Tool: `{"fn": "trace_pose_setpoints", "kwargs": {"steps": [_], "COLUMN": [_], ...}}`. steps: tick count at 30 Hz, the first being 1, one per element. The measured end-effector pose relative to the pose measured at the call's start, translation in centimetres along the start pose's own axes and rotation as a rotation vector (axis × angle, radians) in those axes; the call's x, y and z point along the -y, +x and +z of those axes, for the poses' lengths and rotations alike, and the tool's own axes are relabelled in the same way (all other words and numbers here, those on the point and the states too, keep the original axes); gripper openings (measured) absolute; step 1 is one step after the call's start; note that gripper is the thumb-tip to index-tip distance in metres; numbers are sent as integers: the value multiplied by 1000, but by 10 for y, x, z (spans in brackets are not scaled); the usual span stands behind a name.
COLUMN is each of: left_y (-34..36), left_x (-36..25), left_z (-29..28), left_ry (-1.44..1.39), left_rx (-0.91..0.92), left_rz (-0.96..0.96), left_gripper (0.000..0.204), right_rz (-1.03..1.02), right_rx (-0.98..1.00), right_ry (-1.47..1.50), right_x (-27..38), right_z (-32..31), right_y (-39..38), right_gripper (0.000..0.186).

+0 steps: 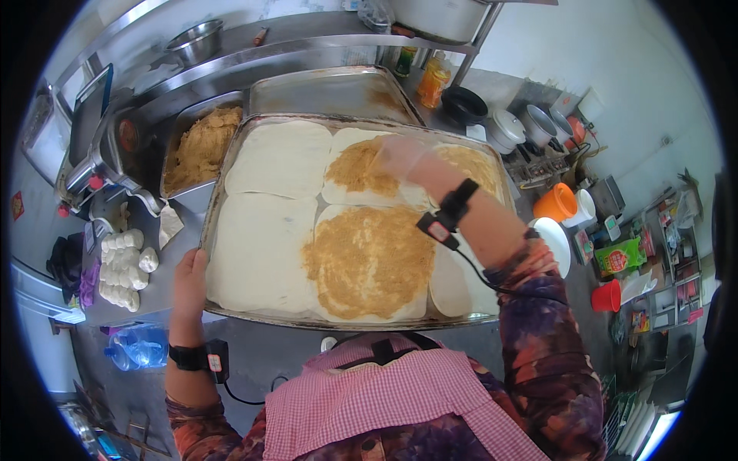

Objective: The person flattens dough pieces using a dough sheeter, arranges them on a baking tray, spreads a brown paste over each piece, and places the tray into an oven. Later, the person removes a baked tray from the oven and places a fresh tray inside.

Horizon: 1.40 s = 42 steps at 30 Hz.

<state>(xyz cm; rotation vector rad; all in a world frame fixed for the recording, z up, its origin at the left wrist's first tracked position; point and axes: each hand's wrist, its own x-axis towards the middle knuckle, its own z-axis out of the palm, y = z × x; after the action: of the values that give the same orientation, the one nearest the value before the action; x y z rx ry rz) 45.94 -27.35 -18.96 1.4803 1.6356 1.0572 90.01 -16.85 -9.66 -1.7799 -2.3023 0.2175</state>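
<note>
A large metal baking tray point(254, 313) lies before me, covered with several thin sheets of pale dough point(261, 246). The two left sheets are plain. Brown paste point(373, 265) coats most of the near middle sheet, and more shows on the far middle and far right ones. My left hand point(190, 276) grips the tray's left rim near its front corner. Over the far middle sheet, at the patch of paste point(357, 167), is my right hand point(398, 158); motion smears its fingers. My right forearm hides part of the right-hand sheets.
Left of the tray stands a metal pan point(166, 180) of brown paste point(207, 142). White dough pieces point(123, 265) lie at the near left. Behind is another baking tray point(327, 92). Bottles point(435, 79), a black pan point(464, 105) and pots point(507, 129) stand at the back right.
</note>
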Motion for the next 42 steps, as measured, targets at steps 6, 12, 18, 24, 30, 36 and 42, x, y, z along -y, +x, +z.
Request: {"fn": "trace_pose_setpoints", "kwargs": {"steps": [6,12,18,24,30,36,42], "left_y": [3,16,56,62,-47,-153,-177], "left_x": [1,1,30,5,-130,-243,-253], "left_z": [3,-1,4,7,77,172,218], "left_ry": [-72,54,-55,297,-86,-52,0], "left_rx": [17,31,85,-167,309,598,469], "left_rz": [-14,96,67,467,684,1039,1224], "left_gripper": [33,33,34,35,33,29,14], "right_rz": [-177,214,-22,-263,413,3,-222], "right_rx": [204,442,174,0,123,-5,-345], "right_ry": [-206,356,-254,17,473,278,238], "right_x": [28,8,8,4,21,24,8], "right_z": [7,-64,-5,-6,-31,-29,0], "right_y": [-10,-136,-205,-220,-228,-232,-240], "right_gripper": [19,25,24,34,48,44,31]}}
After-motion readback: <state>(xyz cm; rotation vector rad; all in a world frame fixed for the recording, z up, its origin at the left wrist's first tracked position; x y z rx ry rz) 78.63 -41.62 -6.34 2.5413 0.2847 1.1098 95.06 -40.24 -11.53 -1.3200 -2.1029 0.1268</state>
